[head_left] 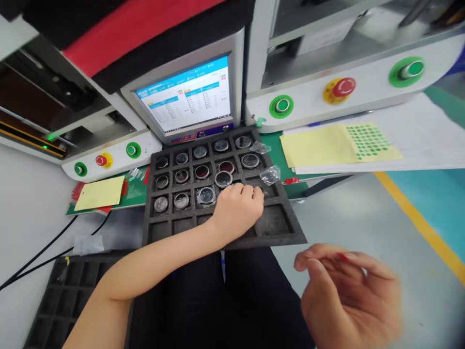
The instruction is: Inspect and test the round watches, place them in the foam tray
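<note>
My left hand [240,208] reaches across the black foam tray [298,235], its fingers curled down over a compartment in the third row. What they grip, if anything, is hidden beneath them. Just beyond the knuckles, a round watch case [223,180] overlaps another dark-faced one [226,167]. To the left of the hand, a watch case [207,195] sits in clear film. My right hand [348,295] is in the air off the tray's right front corner, palm up, fingers loosely bent and apart; nothing shows in its palm. A red spot marks one finger.
Several other round watch cases [181,200] fill tray compartments. Crumpled clear film [270,175] lies on the tray's right edge. Behind stand a lit screen [189,97] and machine panels with a red emergency button [344,87]. Yellow paper [316,145] lies right; another compartmented tray [61,300] sits lower left.
</note>
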Tool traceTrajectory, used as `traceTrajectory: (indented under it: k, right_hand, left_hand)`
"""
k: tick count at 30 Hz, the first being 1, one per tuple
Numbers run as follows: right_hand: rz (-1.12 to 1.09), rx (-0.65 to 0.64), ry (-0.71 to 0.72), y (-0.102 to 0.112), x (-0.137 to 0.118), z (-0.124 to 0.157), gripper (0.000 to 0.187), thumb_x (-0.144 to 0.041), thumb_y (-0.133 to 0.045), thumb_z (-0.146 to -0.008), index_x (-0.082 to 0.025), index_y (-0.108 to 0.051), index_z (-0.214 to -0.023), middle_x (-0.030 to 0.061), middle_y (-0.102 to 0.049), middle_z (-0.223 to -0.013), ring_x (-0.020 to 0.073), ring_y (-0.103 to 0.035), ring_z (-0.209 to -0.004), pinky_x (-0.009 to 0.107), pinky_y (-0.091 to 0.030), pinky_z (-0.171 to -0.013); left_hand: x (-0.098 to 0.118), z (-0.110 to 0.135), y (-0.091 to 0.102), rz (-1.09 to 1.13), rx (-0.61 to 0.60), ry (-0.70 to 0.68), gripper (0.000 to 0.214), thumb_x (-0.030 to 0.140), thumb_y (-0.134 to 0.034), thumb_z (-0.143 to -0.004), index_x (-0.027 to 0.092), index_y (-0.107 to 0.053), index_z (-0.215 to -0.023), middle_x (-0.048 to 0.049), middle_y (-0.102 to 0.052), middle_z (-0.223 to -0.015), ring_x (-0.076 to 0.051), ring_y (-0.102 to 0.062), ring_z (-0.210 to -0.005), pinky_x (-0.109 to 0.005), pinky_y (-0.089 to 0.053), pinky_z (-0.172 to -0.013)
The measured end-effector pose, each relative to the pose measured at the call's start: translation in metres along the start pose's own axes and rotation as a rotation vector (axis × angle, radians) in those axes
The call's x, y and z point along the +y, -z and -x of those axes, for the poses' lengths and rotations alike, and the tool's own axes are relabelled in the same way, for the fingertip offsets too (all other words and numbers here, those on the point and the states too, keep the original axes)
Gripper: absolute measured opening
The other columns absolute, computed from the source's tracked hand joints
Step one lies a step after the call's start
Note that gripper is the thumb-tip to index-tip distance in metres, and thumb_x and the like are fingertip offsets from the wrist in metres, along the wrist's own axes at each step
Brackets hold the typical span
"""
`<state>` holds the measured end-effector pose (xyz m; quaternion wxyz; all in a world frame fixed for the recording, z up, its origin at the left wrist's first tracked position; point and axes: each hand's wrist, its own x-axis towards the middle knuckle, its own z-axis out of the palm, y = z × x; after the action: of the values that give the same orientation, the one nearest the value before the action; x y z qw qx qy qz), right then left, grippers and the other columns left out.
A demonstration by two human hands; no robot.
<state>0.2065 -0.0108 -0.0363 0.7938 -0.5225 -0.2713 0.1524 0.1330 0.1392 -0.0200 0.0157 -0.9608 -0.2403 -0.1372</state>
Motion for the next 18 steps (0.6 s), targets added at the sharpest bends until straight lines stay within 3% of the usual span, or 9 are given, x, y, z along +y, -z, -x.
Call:
traceTrajectory:
  k: [4, 10, 15, 18]
  right_hand:
    - [0.018, 0.024, -0.005, 0.008, 0.002, -0.01, 0.034, 0.002, -0.065, -0.077, -0.019, -0.056, -0.103, -0.0023, -0.067, -0.077, 0.011, -0.062, -0.061, 0.022, -0.051, -0.053]
    - [0.049, 0.015, -0.01, 0.016, 0.005, -0.014, 0.034, 0.001, -0.066, -0.077, -0.019, -0.055, -0.102, -0.002, -0.066, -0.075, 0.0116, -0.063, -0.061, 0.022, -0.051, -0.054]
    - [0.038, -0.002, -0.075, 0.017, 0.005, -0.012, 0.03, -0.002, -0.066, -0.079, -0.019, -0.054, -0.101, -0.0024, -0.065, -0.074, 0.0105, -0.063, -0.061, 0.021, -0.05, -0.055]
    - [0.034, -0.022, -0.122, 0.017, 0.005, -0.01, 0.028, -0.005, -0.067, -0.079, -0.019, -0.054, -0.1, -0.0028, -0.065, -0.075, 0.0098, -0.062, -0.06, 0.02, -0.05, -0.056]
  left_hand:
    - [0.008, -0.02, -0.018, -0.189, -0.044, -0.055, 0.03, -0.001, -0.044, -0.085, 0.009, -0.068, -0.071, -0.0105, -0.062, -0.063, -0.023, -0.06, -0.068, -0.031, -0.036, -0.056]
    - [0.008, -0.025, -0.018, -0.213, -0.145, -0.129, 0.027, -0.001, -0.047, -0.087, 0.007, -0.071, -0.082, -0.0126, -0.067, -0.075, -0.022, -0.061, -0.074, -0.028, -0.041, -0.054]
    - [0.001, -0.012, -0.013, -0.199, -0.252, -0.133, 0.017, 0.012, -0.054, -0.093, 0.008, -0.07, -0.097, -0.0114, -0.073, -0.098, -0.02, -0.065, -0.087, -0.028, -0.051, -0.071]
    - [-0.008, -0.006, -0.008, -0.149, -0.238, -0.098, 0.022, 0.025, -0.052, -0.097, 0.013, -0.07, -0.099, -0.0086, -0.073, -0.106, -0.019, -0.065, -0.095, -0.029, -0.052, -0.081]
